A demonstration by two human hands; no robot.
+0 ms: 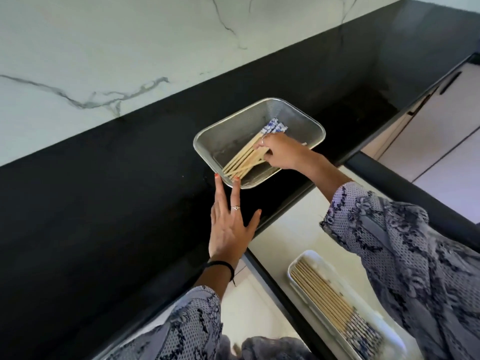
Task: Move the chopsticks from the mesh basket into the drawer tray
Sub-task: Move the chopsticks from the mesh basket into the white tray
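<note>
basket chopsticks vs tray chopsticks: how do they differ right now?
The basket chopsticks lie loosely fanned and crossing in the mesh basket; the tray chopsticks lie packed parallel in the white tray. The right hand grips the basket chopsticks; nothing touches the tray chopsticks. Both sets share pale shafts with blue-and-white patterned ends.

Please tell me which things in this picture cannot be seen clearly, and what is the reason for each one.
- Head view: the right hand covers part of the wooden chopsticks in the steel mesh basket; their exact count is unclear.
- The white drawer tray runs under the patterned sleeve and blurs toward the bottom edge.
- Whether the left hand fingertips touch the basket cannot be told.
</note>
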